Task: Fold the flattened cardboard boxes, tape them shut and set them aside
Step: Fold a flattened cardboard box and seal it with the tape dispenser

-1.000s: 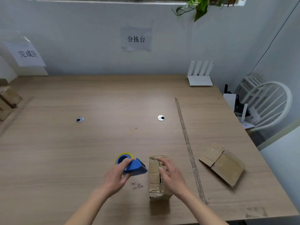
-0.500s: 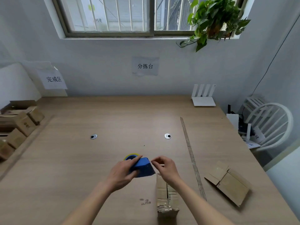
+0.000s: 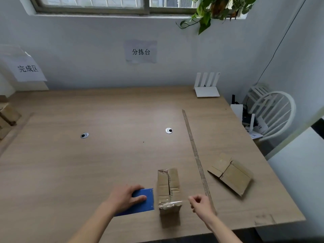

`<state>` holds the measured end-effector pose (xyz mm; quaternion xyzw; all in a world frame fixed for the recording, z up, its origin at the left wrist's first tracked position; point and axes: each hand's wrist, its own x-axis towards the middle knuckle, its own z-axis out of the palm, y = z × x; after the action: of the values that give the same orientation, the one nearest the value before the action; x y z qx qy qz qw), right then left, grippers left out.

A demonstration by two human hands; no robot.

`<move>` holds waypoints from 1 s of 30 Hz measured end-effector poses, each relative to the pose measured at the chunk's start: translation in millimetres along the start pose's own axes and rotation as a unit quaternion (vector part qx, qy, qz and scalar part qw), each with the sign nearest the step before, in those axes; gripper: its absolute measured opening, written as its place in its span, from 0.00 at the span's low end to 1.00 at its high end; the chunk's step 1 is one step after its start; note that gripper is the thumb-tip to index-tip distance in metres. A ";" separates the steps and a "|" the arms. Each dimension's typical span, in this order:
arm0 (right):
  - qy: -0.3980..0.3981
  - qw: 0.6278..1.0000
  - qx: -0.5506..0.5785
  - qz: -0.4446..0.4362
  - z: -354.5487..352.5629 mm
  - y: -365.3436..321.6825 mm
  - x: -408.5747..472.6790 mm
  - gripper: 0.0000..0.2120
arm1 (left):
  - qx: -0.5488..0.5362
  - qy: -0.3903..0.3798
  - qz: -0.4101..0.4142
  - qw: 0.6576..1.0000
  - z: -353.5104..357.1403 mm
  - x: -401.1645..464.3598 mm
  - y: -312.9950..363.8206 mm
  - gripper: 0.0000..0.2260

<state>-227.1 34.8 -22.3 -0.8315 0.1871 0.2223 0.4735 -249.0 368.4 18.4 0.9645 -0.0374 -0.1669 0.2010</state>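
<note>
Hands low over the desk (image 3: pixel 105 163): left hand (image 3: pixel 125 198) gripped the blue tape dispenser (image 3: pixel 143 201), right hand (image 3: pixel 200 204) curled with fingertips pinched together, contents too small to tell. Stood between them, folded box (image 3: pixel 169 188), flaps up. Lay right of the strip (image 3: pixel 196 155), flattened box (image 3: pixel 230 173).

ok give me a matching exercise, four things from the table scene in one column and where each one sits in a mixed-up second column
Things:
1. blue tape dispenser
2. folded cardboard box
3. flattened cardboard box
4. white router

Places:
A. far edge of the table, against the wall
B. under the left hand
C. right of the long strip on the table
D. between the two hands, left of the right hand

Pairs: 1-B, 2-D, 3-C, 4-A
</note>
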 end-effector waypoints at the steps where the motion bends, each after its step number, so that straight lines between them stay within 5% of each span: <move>1: 0.008 1.000 0.003 0.004 2.3 2.2 0.8 0.05 | 0.004 -0.003 -0.003 1.000 3.1 0.4 0.1 0.24; 17: 0.035 0.997 -0.026 0.064 52.2 17.3 20.4 0.06 | 0.073 0.008 -0.072 0.995 62.1 14.1 2.4 0.24; 19: 0.024 0.997 -0.025 0.073 56.0 14.5 22.8 0.12 | 0.063 0.015 -0.073 0.995 66.1 16.0 0.9 0.24; 22: 0.028 0.993 -0.080 0.079 52.4 11.5 26.2 0.35 | 0.057 0.017 -0.069 0.996 66.6 17.8 2.7 0.23; 26: 0.082 0.992 -0.068 -0.069 62.9 -6.1 16.3 0.28 | 0.052 0.031 -0.066 0.996 67.0 16.3 2.0 0.24; 30: -0.015 0.970 -0.222 -0.100 100.0 -9.8 6.5 0.57 | 0.035 0.029 -0.062 0.997 68.6 14.8 9.4 0.25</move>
<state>-235.9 125.9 -64.3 -0.9269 0.0419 0.2223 0.2995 -258.2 332.0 -41.6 0.9759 0.0227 -0.1497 0.1573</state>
